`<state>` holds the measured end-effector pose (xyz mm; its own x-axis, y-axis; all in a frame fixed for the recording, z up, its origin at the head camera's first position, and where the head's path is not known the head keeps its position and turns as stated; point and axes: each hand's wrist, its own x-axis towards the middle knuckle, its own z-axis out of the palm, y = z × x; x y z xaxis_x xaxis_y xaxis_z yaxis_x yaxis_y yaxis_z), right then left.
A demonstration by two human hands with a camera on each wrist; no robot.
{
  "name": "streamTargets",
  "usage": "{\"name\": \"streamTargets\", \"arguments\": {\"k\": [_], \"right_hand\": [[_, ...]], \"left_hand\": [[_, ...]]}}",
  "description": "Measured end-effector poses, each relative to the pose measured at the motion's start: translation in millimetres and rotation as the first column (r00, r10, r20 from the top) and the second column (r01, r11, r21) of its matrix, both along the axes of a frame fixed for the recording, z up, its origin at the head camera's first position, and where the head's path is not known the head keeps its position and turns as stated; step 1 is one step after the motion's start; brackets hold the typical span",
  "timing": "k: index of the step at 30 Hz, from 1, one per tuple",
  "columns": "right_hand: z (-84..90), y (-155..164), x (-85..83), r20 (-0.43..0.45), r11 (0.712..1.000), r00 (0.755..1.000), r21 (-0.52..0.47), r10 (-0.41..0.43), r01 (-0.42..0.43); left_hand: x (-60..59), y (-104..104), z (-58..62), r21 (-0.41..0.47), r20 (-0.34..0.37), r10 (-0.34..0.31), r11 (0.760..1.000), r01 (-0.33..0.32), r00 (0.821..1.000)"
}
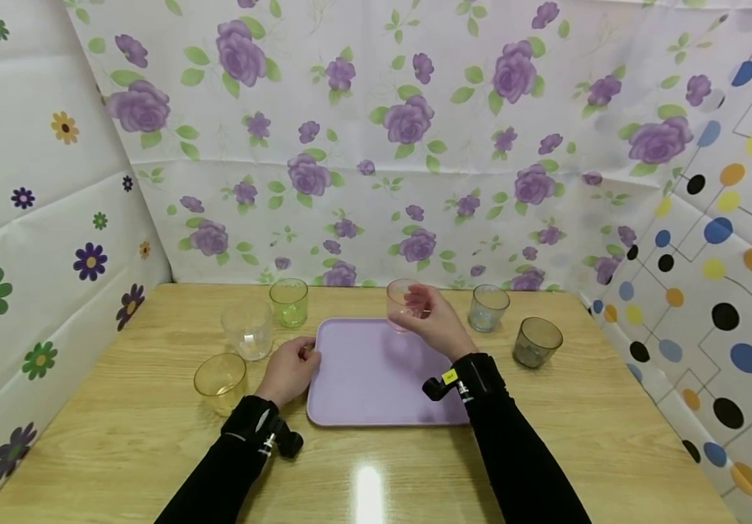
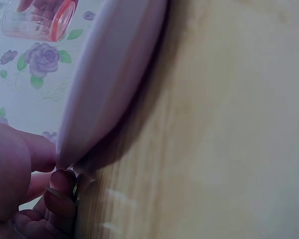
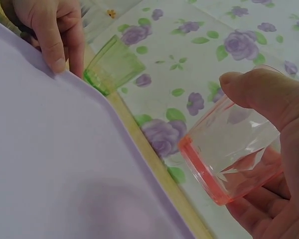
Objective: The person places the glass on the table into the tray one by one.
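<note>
A lilac tray point(image 1: 376, 378) lies in the middle of the wooden table. My left hand point(image 1: 303, 356) pinches its left rim near the far corner; in the left wrist view the curled fingers point(image 2: 62, 191) sit under the tray edge point(image 2: 109, 74). My right hand point(image 1: 418, 309) holds a clear pink cup point(image 1: 402, 300) just above the tray's far edge. In the right wrist view the pink cup point(image 3: 234, 159) lies tilted in my fingers, its thick base toward the tray point(image 3: 50, 164).
Left of the tray stand a green cup point(image 1: 289, 302), a clear cup point(image 1: 247, 330) and a yellow cup point(image 1: 220, 378). To its right stand a blue-grey cup point(image 1: 488, 307) and a dark grey cup point(image 1: 536, 342). Flowered sheets wall the table on three sides.
</note>
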<state>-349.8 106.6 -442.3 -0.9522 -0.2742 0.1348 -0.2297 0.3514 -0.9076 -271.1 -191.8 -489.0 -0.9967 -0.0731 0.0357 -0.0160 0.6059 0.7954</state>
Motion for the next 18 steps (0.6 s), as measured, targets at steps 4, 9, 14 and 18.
{"name": "streamTargets", "arguments": {"k": [4,9,14,18], "right_hand": [[-1.7,-3.7,-0.4,0.011,1.0,1.0,0.004,0.002,-0.002],[-5.6,-9.6,-3.5,0.023,1.0,1.0,-0.016,0.009,-0.008],[-7.1,-17.3,-6.4,0.017,1.0,1.0,-0.02,0.014,-0.013],[-7.5,-22.0,-6.7,0.01,1.0,1.0,-0.015,0.016,-0.015]], "left_hand": [[0.5,-0.3,0.4,0.003,0.005,0.004,1.0,-0.004,1.0],[1.7,0.9,1.5,0.005,-0.003,0.003,1.0,-0.003,1.0],[1.9,1.5,2.7,0.01,-0.012,0.007,1.0,-0.007,1.0],[1.7,1.8,2.4,0.01,-0.007,0.007,1.0,-0.007,1.0]]}}
